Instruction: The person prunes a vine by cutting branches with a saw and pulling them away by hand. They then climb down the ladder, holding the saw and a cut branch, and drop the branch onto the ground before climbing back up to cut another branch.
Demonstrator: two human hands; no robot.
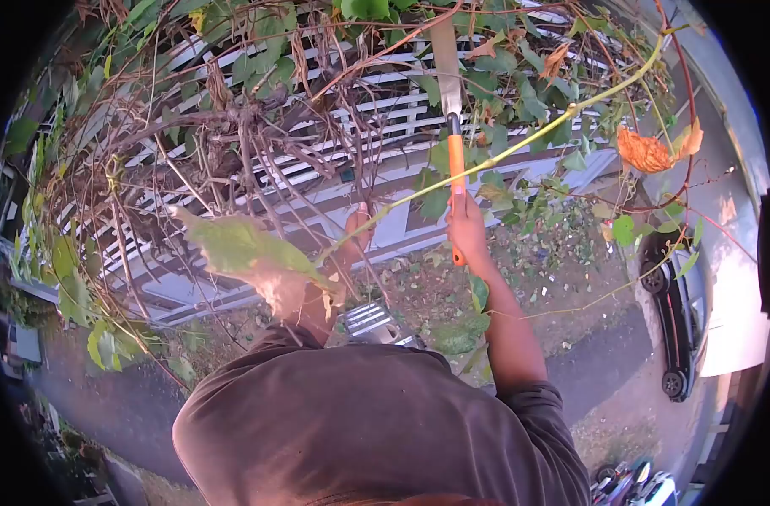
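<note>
My right hand (467, 226) is closed around the orange handle of a pruning saw (455, 148). Its long metal blade points up and away into the vine leaves, and its tip is lost at the top edge. My left hand (356, 229) is among thin brown stems, near the slatted white lattice. Its fingers look pressed together, but what they hold is hidden. A green vine shoot (503, 156) crosses in front, between my hands and the camera. Beside my left forearm hangs a large, partly withered leaf (246, 249), which covers part of the arm.
Tangled dry vines (250, 139) spread over the white lattice (402, 110) on the left. Far below, the ground (570, 261) has scattered leaves. A ladder top (370, 320) shows just in front of my body. A dark car (677, 329) stands at right.
</note>
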